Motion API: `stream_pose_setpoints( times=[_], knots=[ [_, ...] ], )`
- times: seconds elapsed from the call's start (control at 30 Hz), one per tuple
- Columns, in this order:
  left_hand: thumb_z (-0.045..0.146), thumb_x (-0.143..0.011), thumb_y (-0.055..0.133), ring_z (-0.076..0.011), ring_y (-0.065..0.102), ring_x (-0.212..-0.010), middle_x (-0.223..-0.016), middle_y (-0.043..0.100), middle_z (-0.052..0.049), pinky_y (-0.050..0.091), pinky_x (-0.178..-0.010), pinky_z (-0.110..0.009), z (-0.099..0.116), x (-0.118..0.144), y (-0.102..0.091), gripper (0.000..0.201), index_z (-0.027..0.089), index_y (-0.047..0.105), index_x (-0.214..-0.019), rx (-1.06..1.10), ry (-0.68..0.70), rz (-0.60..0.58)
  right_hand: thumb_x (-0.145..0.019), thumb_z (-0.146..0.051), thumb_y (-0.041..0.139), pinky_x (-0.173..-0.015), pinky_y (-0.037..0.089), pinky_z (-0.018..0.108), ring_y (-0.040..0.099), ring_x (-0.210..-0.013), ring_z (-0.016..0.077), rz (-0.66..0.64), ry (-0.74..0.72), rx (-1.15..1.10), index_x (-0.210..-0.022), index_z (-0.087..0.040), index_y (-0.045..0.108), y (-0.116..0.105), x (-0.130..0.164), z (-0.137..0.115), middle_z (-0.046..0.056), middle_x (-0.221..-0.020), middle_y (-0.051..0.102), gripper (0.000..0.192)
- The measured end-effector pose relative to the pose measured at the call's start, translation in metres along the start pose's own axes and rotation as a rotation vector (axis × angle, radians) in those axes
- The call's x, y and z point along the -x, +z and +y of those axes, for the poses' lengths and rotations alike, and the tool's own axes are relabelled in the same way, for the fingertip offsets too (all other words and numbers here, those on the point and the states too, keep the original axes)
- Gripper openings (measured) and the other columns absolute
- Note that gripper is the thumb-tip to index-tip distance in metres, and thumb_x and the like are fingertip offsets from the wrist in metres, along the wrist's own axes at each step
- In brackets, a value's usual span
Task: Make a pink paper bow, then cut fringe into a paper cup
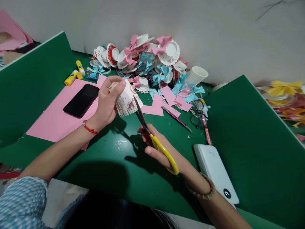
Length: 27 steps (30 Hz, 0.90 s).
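My left hand (107, 101) holds a white paper cup (127, 98) with a red print above the green table (114, 159); the cup's wall is slit into thin strips. My right hand (164, 151) grips yellow-handled scissors (152, 133). Their blades point up and left, and the tips touch the cup's fringed edge. A red string circles my left wrist, and a beaded bracelet circles the right.
A pink paper sheet (54, 121) with a black phone (81, 100) lies at left. Two yellow glue sticks (75, 74), a pile of cut cups and paper bows (147, 60), stacked white cups (196, 74), glasses (199, 119), a white power bank (215, 171) and green dividers (257, 133) surround the work area.
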<state>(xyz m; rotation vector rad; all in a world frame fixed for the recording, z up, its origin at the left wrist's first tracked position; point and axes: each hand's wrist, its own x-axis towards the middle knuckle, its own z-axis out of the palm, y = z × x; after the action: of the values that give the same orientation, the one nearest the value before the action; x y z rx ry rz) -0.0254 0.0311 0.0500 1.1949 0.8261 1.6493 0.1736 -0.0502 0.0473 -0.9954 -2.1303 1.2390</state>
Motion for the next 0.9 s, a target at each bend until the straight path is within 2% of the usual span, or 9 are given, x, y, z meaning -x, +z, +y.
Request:
stream_pose_setpoints(
  times=[0.23,0.6,0.9],
  knots=[
    [0.051,-0.067,0.075,-0.0221,0.069,-0.088,-0.095,0.065,-0.003,0.056,-0.072,-0.035,-0.0018,0.0018,0.0028,0.04,0.021,0.053,-0.082,0.03,-0.011,-0.045,-0.082,-0.078,0.036,-0.06,0.04,0.031,0.047,-0.068,0.0166,0.017,0.008,0.019,-0.104,-0.017,0.044,0.0006,0.001,-0.0016,0.005,-0.082,0.051,0.066],
    [0.043,-0.071,0.072,-0.0138,0.067,-0.078,-0.093,0.067,-0.001,0.056,-0.069,-0.028,0.0017,0.0065,0.0072,0.031,0.022,0.051,-0.081,0.003,-0.043,-0.06,-0.084,-0.076,0.035,-0.058,0.038,0.029,0.045,-0.065,0.0152,0.039,-0.014,0.028,-0.102,-0.018,0.045,0.0008,0.0001,-0.0021,0.003,-0.08,0.051,0.062],
    [0.042,-0.069,0.073,-0.0154,0.067,-0.083,-0.094,0.067,0.0,0.054,-0.069,-0.028,0.0011,0.0073,0.0076,0.03,0.023,0.053,-0.079,0.031,-0.023,-0.062,-0.084,-0.077,0.033,-0.052,0.03,0.026,0.035,-0.055,0.0125,0.082,0.009,-0.003,-0.096,-0.019,0.048,0.0032,0.0022,0.0035,-0.004,-0.062,0.042,0.061]
  ],
)
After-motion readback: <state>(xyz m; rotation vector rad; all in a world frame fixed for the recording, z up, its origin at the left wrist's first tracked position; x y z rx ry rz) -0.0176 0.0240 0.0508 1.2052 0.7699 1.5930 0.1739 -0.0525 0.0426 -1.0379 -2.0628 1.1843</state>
